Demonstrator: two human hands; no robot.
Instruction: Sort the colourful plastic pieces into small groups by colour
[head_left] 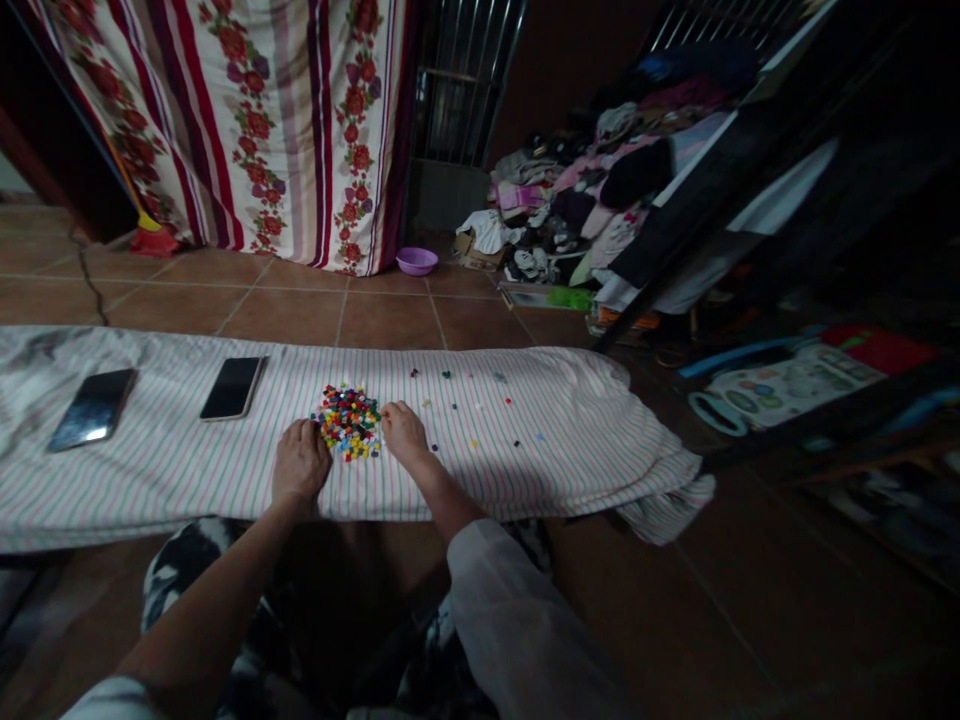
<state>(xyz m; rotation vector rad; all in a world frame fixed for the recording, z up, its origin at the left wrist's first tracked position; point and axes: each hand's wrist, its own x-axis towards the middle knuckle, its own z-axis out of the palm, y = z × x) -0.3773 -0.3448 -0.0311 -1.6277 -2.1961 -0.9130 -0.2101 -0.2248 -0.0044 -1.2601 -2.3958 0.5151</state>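
- Colourful plastic bricks (349, 422) sit in one heap mid-cloth, with about twenty loose bricks (446, 374) strewn to the right. The heap's too tiny to count from here.
- Two hands on it: left hand (301, 465) curled against the near-left edge, right hand (403, 432) with its fingertips (394, 410) at the right edge. Neither's spread open, but can't tell if they're gripping anything.
- Striped cloth (165, 480) underneath, with a near smartphone (232, 388) and a far-left smartphone (93, 410) on it, both left of the heap.
- Further out: one purple basin (417, 261) on the tiled floor (300, 315), one floral curtain (240, 130), and one clothes pile (600, 170) far right.
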